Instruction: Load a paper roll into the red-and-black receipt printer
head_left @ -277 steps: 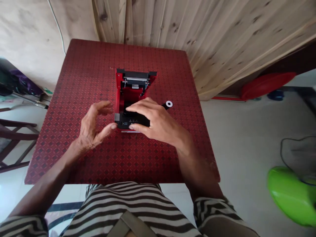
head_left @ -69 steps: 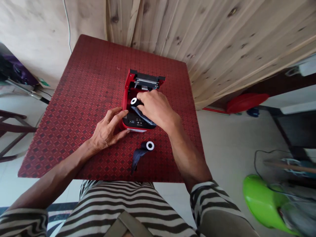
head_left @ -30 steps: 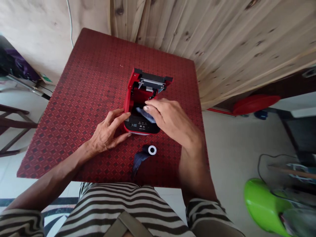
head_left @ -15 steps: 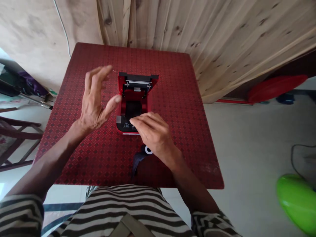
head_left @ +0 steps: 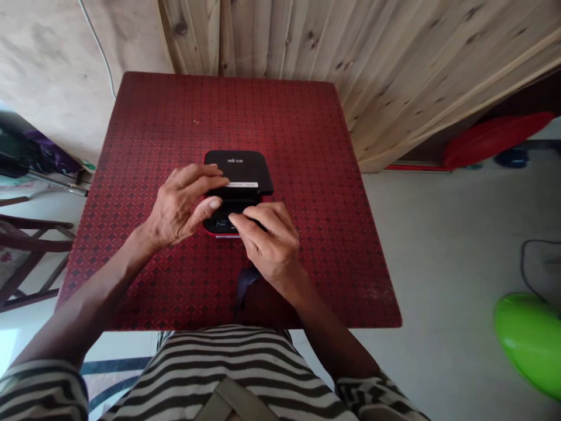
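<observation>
A small red-and-black roll printer (head_left: 239,169) stands on the table, its black lid tilted partway down over the body. My left hand (head_left: 175,204) is at the lid's front left edge, fingers on top and thumb just below. My right hand (head_left: 272,240) is pinched over the front panel (head_left: 221,223), seemingly on the end of a dark strip from inside; the fingers largely cover it. The roll inside the printer is hidden. Near the table's front edge hangs the loose tail of a second dark roll (head_left: 246,282), whose white end is hidden behind my right hand.
The printer rests on a red patterned table (head_left: 158,128) against a wooden plank wall (head_left: 263,35). A dark wooden chair (head_left: 30,245) stands at the left. On the floor at the right are a green plastic item (head_left: 530,345) and a red round item (head_left: 495,143).
A roll has gone into the printer. My left hand left its side, rose, and has swung the upright lid forward and down. My right hand has come to the front panel, pinched.
</observation>
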### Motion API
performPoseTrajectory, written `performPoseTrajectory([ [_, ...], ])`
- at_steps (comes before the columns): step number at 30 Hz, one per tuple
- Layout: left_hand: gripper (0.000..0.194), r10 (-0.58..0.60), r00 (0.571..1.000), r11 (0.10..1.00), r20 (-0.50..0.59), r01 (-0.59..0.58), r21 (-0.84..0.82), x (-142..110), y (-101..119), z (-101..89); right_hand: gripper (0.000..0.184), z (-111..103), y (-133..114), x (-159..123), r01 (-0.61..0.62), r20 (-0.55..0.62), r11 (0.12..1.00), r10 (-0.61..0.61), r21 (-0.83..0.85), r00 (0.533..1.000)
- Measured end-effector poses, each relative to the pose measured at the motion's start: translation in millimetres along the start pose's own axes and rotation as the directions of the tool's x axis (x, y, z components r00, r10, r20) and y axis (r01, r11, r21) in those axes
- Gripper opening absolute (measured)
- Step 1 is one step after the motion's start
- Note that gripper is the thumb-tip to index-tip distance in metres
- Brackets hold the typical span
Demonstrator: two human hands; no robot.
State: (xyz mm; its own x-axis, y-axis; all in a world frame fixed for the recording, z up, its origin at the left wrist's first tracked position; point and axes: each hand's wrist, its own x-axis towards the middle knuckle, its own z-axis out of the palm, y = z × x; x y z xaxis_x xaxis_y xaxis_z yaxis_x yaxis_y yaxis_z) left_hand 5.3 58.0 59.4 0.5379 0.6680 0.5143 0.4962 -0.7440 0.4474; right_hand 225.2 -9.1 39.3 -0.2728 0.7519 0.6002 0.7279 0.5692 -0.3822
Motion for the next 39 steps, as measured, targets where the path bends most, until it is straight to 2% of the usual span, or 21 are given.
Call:
performPoseTrajectory([
  [5, 0.055, 0.036, 0.999, 0.999, 0.027, -0.035, -0.015, -24, -6, 11.7, 0.026, 0, -1, -1, 0.002, 0.002, 0.999, -0.002, 0.042, 1.0],
  [11, 0.071, 0.036, 0.997, 0.998, 0.069, -0.04, 0.049, -28, -10, 15.2, 0.027, -2, 1, -5, -0.002, 0.021, 0.999, 0.002, 0.042, 1.0],
  [17, 0.075, 0.109, 0.993, 0.991, 0.033, -0.111, 0.07, -30, -11, 17.9, 0.023, -6, 2, -4, 0.033, -0.014, 0.995, -0.032, 0.09, 0.999],
  [21, 0.076, 0.096, 0.994, 0.991, 0.048, -0.1, 0.088, -31, -4, 18.2, 0.024, -15, 9, -6, 0.033, -0.182, 0.994, -0.014, 0.105, 0.983],
  [22, 0.074, 0.082, 0.996, 0.992, 0.04, -0.085, 0.095, -33, 0, 18.6, 0.023, -16, 14, -9, 0.0, -0.231, 0.992, 0.028, 0.122, 0.973],
  [24, 0.072, 0.044, 0.999, 0.993, -0.018, -0.042, 0.106, -40, 7, 20.1, 0.019, -14, 27, -19, -0.134, -0.276, 0.97, 0.188, 0.201, 0.943],
  [26, 0.072, 0.008, 0.994, 0.993, -0.111, 0.005, 0.119, -50, 13, 23.0, 0.019, -5, 42, -30, -0.298, -0.221, 0.909, 0.367, 0.291, 0.904],
  [28, 0.072, -0.009, 0.984, 0.989, -0.178, 0.036, 0.147, -60, 16, 26.7, 0.021, 8, 56, -40, -0.394, -0.112, 0.859, 0.449, 0.326, 0.887],
  [30, 0.069, 0.002, 0.98, 0.982, -0.201, 0.035, 0.185, -67, 16, 30.4, 0.019, 22, 65, -46, -0.397, -0.009, 0.866, 0.42, 0.305, 0.908],
  [33, 0.069, 0.05, 0.976, 0.972, -0.211, 0.001, 0.236, -69, 13, 34.2, 0.015, 34, 71, -46, -0.349, 0.076, 0.901, 0.341, 0.258, 0.937],
  [39, 0.068, 0.079, 0.972, 0.96, -0.219, -0.015, 0.28, -65, 10, 32.5, 0.012, 37, 71, -44, -0.333, 0.095, 0.919, 0.32, 0.209, 0.943],
])
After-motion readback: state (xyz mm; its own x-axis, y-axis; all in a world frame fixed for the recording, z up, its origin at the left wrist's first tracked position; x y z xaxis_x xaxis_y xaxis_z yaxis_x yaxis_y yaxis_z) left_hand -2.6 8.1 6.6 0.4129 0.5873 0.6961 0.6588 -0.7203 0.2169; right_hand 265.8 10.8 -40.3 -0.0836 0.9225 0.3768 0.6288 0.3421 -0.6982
